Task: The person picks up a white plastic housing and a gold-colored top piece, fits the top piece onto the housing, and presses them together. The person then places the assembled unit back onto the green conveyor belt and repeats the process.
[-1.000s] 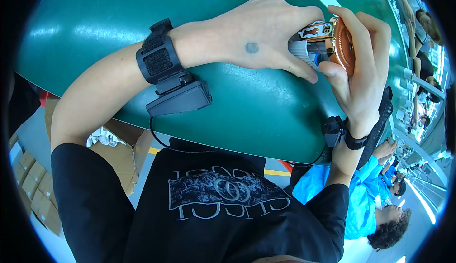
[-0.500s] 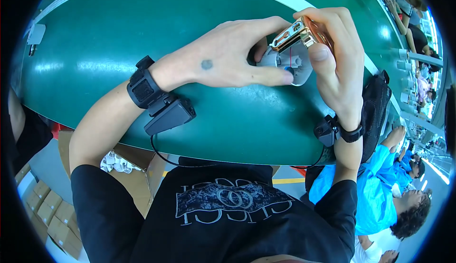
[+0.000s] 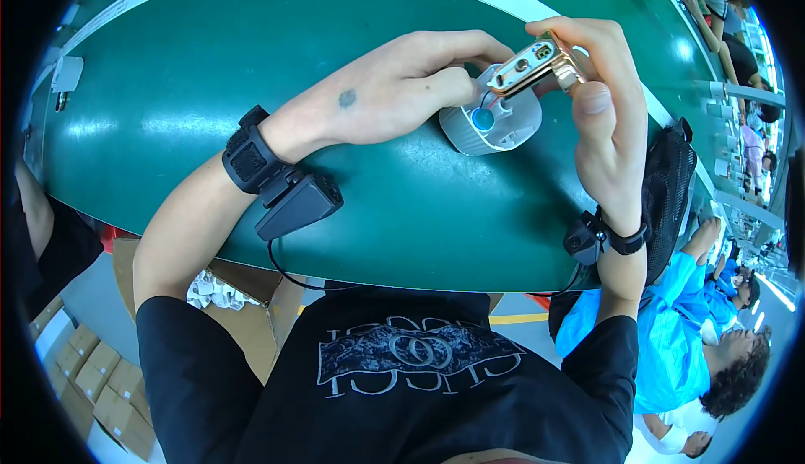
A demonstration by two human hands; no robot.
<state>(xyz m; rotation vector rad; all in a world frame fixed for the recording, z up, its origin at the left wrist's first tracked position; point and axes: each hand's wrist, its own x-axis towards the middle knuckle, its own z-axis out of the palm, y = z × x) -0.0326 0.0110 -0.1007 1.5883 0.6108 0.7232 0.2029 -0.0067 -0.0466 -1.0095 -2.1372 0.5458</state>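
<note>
A white plastic cup-shaped housing with a ribbed side is tilted, its opening toward the right. Inside it sit a round blue part and thin wires. My left hand is closed at the far left rim of the housing, thumb bent against it; its fingertips are partly hidden. My right hand grips a shiny gold-coloured part with a pale inner plate, between thumb and fingers. This part hangs just over the housing's far edge, and a thin wire seems to run between the two.
The green table has a white strip along its far side. A black mesh bag lies beside my right forearm. An open cardboard box with white pieces stands below the near edge. Co-workers sit at the right.
My left thumb has pulled back from inside the housing to its rim. The housing has shifted slightly left and turned, showing more of the blue part. My right hand has moved slightly right.
</note>
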